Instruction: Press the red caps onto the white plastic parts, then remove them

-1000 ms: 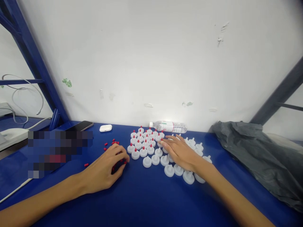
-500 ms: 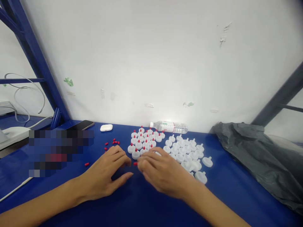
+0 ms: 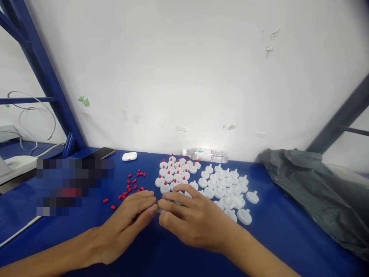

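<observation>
My left hand [image 3: 134, 213] is closed in a pinch, its fingertips meeting those of my right hand [image 3: 191, 217] low over the blue surface [image 3: 161, 254]. What the left fingers pinch is hidden. My right fingers are curled round a white spouted cap [image 3: 160, 209], of which only a pale sliver shows. Beyond the hands stand several white spouted caps with red tips [image 3: 165, 187]. Right of them lies a group of plain white spouted caps [image 3: 221, 184], their spouts bare. Small loose red tips [image 3: 129, 181] are scattered past my left hand.
A clear bottle [image 3: 206, 154] lies against the white wall. A white earphone case [image 3: 129, 156] and a phone [image 3: 103, 152] are at the back left. Grey plastic sheeting [image 3: 311, 192] covers the right side. A white cable [image 3: 19, 232] crosses the left edge, and blue frame posts [image 3: 54, 77] rise there.
My left hand has closed from an open pose and moved to meet the right fingertips. My right hand has shifted slightly lower. The red tip seen at its fingers is now hidden.
</observation>
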Tool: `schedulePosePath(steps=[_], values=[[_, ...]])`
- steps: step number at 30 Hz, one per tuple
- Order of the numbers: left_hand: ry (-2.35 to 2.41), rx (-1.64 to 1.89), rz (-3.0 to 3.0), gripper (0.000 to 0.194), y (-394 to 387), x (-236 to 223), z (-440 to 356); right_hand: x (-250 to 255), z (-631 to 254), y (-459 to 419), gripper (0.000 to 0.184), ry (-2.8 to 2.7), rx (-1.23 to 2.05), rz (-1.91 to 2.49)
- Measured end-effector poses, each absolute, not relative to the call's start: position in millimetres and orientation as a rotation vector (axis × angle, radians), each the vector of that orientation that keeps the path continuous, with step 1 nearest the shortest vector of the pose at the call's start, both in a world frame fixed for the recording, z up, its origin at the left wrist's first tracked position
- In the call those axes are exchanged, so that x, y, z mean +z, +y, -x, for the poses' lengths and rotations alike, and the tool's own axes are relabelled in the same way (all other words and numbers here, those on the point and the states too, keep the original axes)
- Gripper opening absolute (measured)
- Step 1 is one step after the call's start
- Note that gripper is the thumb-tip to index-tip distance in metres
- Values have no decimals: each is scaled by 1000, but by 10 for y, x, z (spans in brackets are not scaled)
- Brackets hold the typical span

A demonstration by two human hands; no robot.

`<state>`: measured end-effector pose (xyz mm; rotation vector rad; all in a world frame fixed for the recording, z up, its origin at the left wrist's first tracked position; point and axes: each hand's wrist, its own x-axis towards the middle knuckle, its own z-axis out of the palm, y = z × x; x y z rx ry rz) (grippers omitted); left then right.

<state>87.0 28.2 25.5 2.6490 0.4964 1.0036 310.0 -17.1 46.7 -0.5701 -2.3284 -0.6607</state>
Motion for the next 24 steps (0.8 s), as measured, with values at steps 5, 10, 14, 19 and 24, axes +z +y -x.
schedulePosePath(steps=[5, 10, 14, 19, 24], values=[[457, 879, -2797, 28, 369, 232, -875, 363, -3092, -183, 20, -2402, -509, 662], [410, 734, -2829, 17, 419, 233, -862, 261, -3060, -202, 16, -2462, -223, 743], [372, 729, -2726, 27, 386, 231, -844, 301, -3062, -197, 13, -2469, -195, 700], [702, 917, -2388, 43, 448, 227, -751, 443, -3362, -86, 20, -2341, -546, 703], [738, 851, -2605, 35, 582, 237, -743, 492, -3836, 85, 22, -2193, -356, 1268]])
